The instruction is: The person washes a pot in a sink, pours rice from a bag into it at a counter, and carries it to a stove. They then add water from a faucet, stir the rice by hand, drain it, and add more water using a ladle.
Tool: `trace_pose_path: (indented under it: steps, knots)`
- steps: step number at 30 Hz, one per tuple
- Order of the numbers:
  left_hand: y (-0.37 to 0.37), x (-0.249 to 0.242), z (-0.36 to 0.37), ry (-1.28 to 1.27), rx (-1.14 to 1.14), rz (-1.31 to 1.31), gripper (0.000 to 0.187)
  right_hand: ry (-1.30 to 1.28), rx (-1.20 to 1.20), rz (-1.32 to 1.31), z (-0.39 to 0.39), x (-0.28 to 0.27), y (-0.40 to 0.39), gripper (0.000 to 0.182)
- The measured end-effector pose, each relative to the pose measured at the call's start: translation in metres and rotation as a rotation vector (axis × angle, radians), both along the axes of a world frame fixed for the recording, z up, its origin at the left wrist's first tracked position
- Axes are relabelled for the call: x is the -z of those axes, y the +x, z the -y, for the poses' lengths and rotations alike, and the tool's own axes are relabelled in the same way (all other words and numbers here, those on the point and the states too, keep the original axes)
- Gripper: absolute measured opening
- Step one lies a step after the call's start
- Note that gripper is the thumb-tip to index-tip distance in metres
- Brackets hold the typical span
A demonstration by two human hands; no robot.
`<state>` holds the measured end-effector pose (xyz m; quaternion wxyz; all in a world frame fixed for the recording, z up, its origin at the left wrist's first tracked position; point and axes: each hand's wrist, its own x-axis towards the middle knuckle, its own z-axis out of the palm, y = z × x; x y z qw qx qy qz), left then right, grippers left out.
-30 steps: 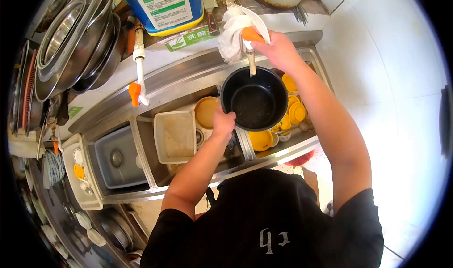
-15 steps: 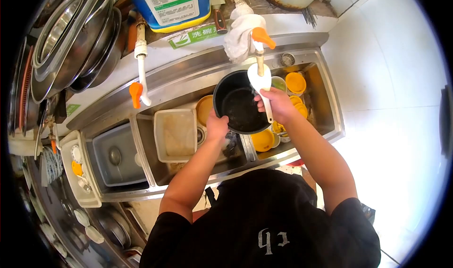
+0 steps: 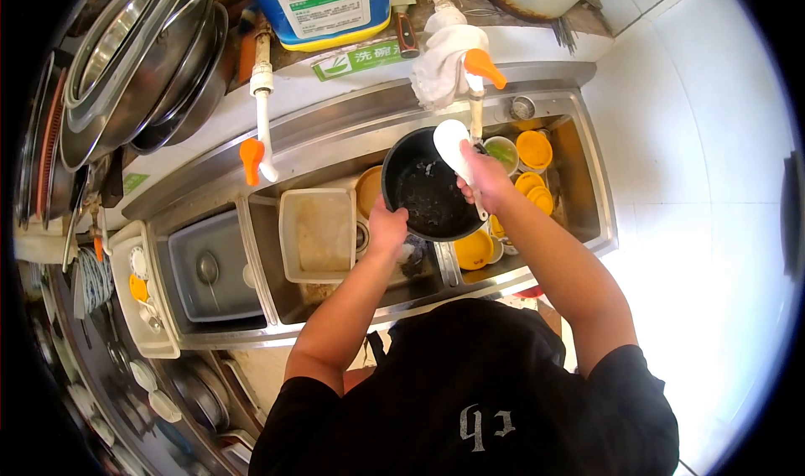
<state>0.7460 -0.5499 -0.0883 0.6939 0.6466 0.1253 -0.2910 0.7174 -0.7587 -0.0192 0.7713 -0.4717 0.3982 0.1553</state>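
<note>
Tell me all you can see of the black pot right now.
The black pot is round and deep, dark inside, perhaps coated metal, with bright glints that look like water. Its open mouth faces up, near the orange-handled tap and the sink divider. The left hand grips its near-left rim; the white paddle in the right hand overlaps its right side, though contact there is unclear.

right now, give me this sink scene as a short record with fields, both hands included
left hand: gripping the near-left rim of the black pot
right hand: holding the white paddle, its blade over the pot
right basin: yellow dishes
middle basin: pale tub
left basin: grey tub
pot contents: hard to tell
</note>
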Motion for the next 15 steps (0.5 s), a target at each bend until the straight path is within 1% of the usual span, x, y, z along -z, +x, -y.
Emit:
trace_pose_path:
  steps: [2,3,4,5,6,8,10,11,12,13,15]
  knots:
    - [-0.001,-0.004,0.001,-0.018,-0.023,-0.035,0.044,-0.144,0.074,0.102,-0.004,0.009,0.002,0.032]
    - [-0.002,-0.007,0.002,-0.036,-0.045,-0.067,0.043,-0.144,0.077,0.101,-0.004,0.009,0.000,0.032]
    - [-0.002,-0.008,0.001,-0.035,-0.042,-0.068,0.043,-0.240,-0.007,0.113,-0.004,0.009,-0.002,0.030]
    - [-0.001,-0.008,0.000,0.034,0.001,-0.060,0.042,-0.335,-0.090,0.125,-0.005,0.008,-0.003,0.029]
    - [0.001,-0.008,-0.002,0.104,0.044,-0.053,0.040,-0.335,-0.087,0.123,-0.004,0.004,-0.005,0.029]
    - [0.003,0.003,-0.007,0.155,0.053,-0.038,0.040,-0.164,0.084,0.048,0.000,-0.004,-0.010,0.021]
    - [0.006,0.016,-0.015,0.204,0.068,-0.027,0.040,-0.272,0.256,0.121,0.015,0.007,-0.018,0.021]
    - [0.008,0.022,-0.020,0.152,0.035,-0.007,0.043,-0.348,0.313,0.217,0.031,0.025,-0.025,0.019]
    - [0.009,0.025,-0.023,0.100,0.002,0.012,0.047,-0.346,0.321,0.209,0.048,0.033,-0.034,0.019]
    - [0.010,0.011,-0.023,0.008,-0.065,-0.052,0.045,-0.371,0.350,0.162,0.065,0.039,-0.045,0.019]
    - [0.015,0.005,-0.029,0.033,-0.091,-0.076,0.042,-0.393,0.388,0.109,0.088,0.049,-0.072,0.019]
